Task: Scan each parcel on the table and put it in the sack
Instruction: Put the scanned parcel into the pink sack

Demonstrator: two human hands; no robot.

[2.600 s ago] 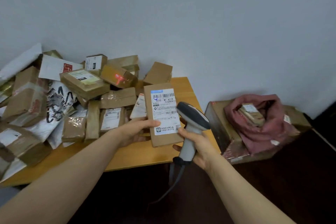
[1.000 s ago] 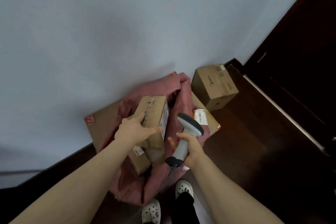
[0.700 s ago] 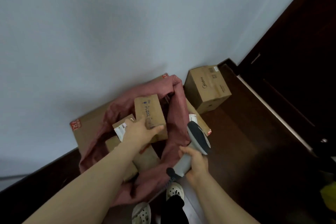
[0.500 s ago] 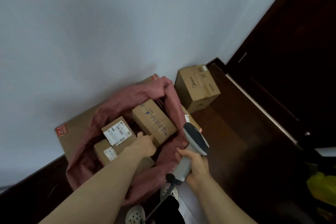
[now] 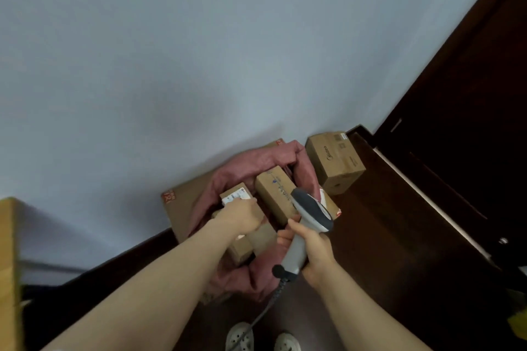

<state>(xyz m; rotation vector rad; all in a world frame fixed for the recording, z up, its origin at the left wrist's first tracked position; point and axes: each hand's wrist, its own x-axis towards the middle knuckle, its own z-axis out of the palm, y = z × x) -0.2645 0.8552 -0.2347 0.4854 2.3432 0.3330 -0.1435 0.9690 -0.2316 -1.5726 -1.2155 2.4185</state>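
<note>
Above dark floor (image 5: 399,251) beside a grey wall (image 5: 199,51), right hand (image 5: 316,253) grips scanner (image 5: 312,211); left hand (image 5: 242,216), over sack (image 5: 251,282), hold unclear.

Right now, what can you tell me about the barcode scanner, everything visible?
The barcode scanner is a pistol-shaped handheld unit, plastic by its look: light grey handle, dark grey cap on the head. The right hand grips the handle, fingers curled round it. It tilts head-up over the near rim of the pink sack. A dark coiled cable leaves its base downward.

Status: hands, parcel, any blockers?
Left hand over the sack, grip unclear. Right hand grips scanner. Long parcel lies in sack. No blocker seen.
</note>
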